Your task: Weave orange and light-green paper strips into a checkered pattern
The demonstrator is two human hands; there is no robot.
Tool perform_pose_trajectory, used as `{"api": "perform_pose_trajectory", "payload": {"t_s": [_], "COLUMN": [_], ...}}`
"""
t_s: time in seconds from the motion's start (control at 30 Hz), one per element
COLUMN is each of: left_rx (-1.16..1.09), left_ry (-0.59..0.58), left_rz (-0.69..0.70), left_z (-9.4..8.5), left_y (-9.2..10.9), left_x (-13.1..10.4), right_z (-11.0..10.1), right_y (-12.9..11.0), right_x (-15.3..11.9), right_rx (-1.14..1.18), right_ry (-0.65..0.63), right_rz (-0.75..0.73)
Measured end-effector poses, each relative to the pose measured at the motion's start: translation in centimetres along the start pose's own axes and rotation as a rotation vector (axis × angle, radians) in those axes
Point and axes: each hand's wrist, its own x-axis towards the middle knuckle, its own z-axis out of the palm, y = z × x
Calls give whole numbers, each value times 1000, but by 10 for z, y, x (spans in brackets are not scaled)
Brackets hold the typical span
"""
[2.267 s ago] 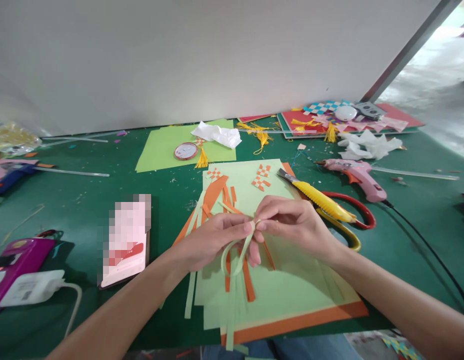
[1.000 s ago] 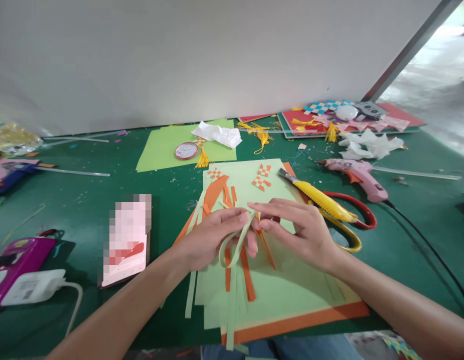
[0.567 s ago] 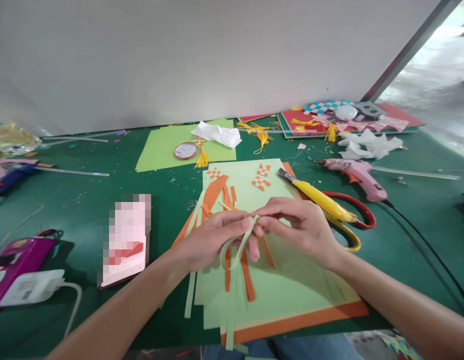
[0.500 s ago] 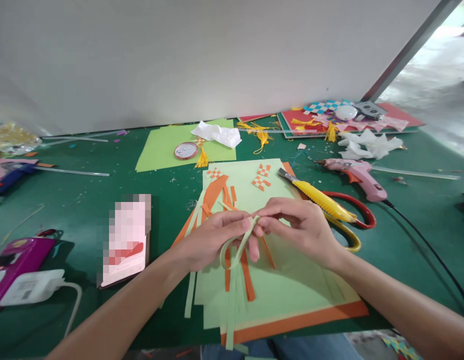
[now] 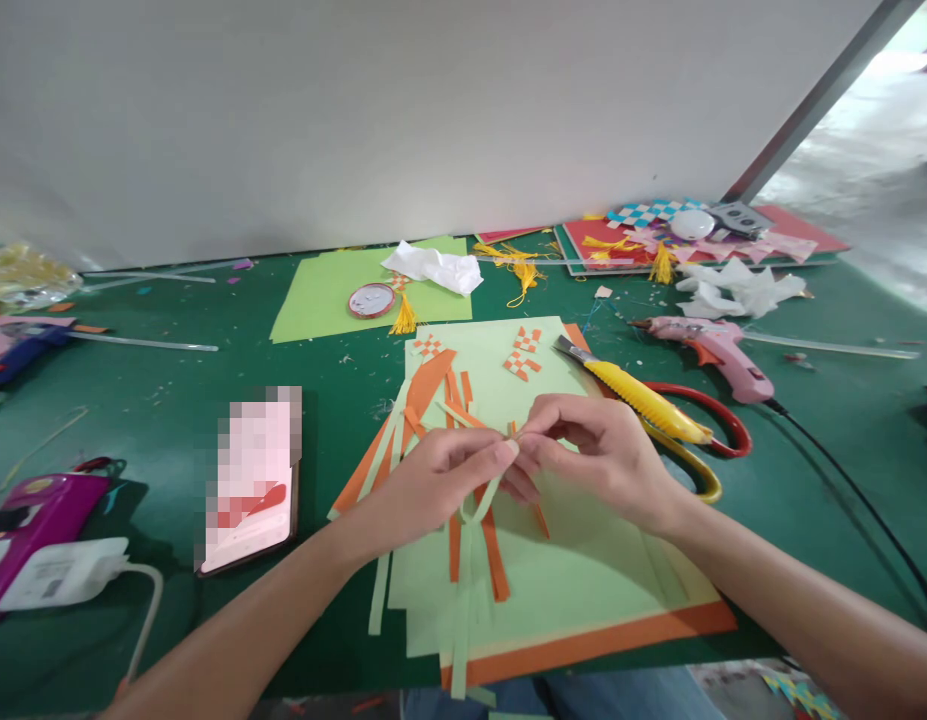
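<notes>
My left hand (image 5: 459,475) pinches a folded pale green paper strip (image 5: 487,498) between thumb and fingers. My right hand (image 5: 594,450) meets it, its thumb and index finger closed on the strip's upper end. The strip's loose ends hang down over pale green sheets (image 5: 583,590) edged by an orange sheet (image 5: 605,642). Orange strips (image 5: 495,560) lie beneath and left of the hands. Small orange-and-white checkered pieces (image 5: 521,365) rest above them on the top sheet.
Yellow cutter (image 5: 647,400) and red-yellow scissors (image 5: 740,430) lie right of my right hand. Farther right is a pink glue gun (image 5: 722,355) with a black cable. A phone (image 5: 257,480) sits at left, a purple device (image 5: 47,520) beyond it.
My left hand has shifted slightly right and up, closer to my right fingertips. The strip's loop, open before, is now mostly hidden behind my left fingers.
</notes>
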Motion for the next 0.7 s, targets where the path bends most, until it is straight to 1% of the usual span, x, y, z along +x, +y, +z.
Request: {"api": "perform_pose_trajectory", "payload": {"t_s": [0.1,0.23,0.37,0.5,0.7], "left_rx": [99,138,137,99,60], "left_ry": [51,69,52,40,20], "left_rz": [5,-11,-46,-49,-41], "left_z": [4,7,8,7,7], "left_y": [3,2,1,1,1], "left_x": [-2,-3,-3,-3,-3], "right_z": [-1,-4,-5,-6,-10], "right_y": [1,1,1,0,-1], "right_x": [2,4,5,5,8], "right_rx": [36,15,-19,0,15], "right_ry": [30,69,116,148,187], "right_rz": [37,47,70,101,83]}}
